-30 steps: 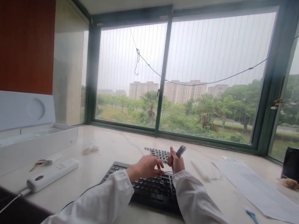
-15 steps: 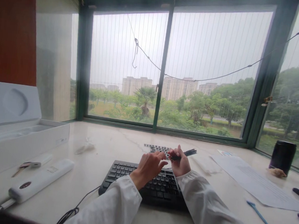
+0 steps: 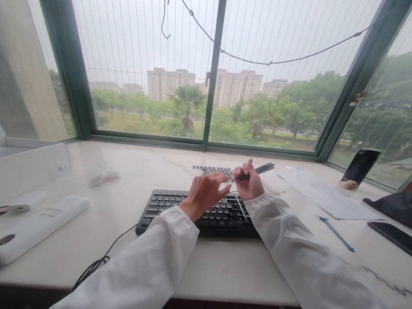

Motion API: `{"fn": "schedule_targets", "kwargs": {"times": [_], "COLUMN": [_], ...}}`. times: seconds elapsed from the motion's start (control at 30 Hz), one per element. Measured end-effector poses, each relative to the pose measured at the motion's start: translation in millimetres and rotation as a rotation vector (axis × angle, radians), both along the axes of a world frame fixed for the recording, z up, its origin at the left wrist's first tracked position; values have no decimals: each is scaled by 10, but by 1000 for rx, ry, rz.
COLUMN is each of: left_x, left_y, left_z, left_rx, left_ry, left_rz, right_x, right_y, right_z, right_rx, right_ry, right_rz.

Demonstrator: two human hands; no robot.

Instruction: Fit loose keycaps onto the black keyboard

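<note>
My right fingers (image 3: 250, 166) clamp a slim dark tool (image 3: 264, 168); my left fingers (image 3: 220, 177) hang apart above the keyboard (image 3: 162, 201). Loose keycaps (image 3: 212, 170) lie in rows, presumably preserving order.

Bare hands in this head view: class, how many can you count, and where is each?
2. The bare left hand is above the black rectangular keyboard; the bare right hand grips a slim dark object.

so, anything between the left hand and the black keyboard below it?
Nothing visible: the left hand is over the black keyboard. Whether they touch, I can't tell. The right hand, holding a dark slim object, is beside it, not between.
</note>
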State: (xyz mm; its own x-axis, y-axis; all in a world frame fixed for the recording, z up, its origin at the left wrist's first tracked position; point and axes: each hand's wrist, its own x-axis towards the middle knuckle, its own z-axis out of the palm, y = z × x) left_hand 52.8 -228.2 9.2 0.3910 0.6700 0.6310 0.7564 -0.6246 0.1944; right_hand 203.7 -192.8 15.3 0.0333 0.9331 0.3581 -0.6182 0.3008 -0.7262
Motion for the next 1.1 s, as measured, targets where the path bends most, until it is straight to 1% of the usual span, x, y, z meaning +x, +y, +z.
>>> {"fn": "schedule_targets", "kwargs": {"times": [0.1,0.23,0.33,0.47,0.63,0.77,0.87,0.93,1.0,1.1], "left_x": [-53,-33,-2,-18,-70,-71,-68,-79,-97,-124], "left_y": [47,66,73,105,126,117,126,137,145,148], "left_z": [-7,-38,-72,-100,-67,-34,-33,-40,-50,-65], "left_rx": [17,45,68,74,75,64,14,-36,-89,-149], "left_ry": [-27,-25,-2,13,5,7,37,80,139,209], "left_rz": [-8,-46,-61,-57,-47,-55,-68,-73,-92,-161], "right_x": [-38,-29,-22,-14,22,29,45,68,93,103], "right_y": [-34,-48,-43,-5,23,-15,-29,-18,4,35], "right_z": [20,31,-12,-89,-84,-39,-19,-22,-42,-100], "right_rx": [-15,-3,-1,-39,-18,-13,-34,-61,-97,-181], "right_ry": [-27,-17,-6,-26,-46,-65,-88,-119,-159,-174], "right_rz": [-24,-56,-46,-46,-71,5,50,12,-69,-177]}}
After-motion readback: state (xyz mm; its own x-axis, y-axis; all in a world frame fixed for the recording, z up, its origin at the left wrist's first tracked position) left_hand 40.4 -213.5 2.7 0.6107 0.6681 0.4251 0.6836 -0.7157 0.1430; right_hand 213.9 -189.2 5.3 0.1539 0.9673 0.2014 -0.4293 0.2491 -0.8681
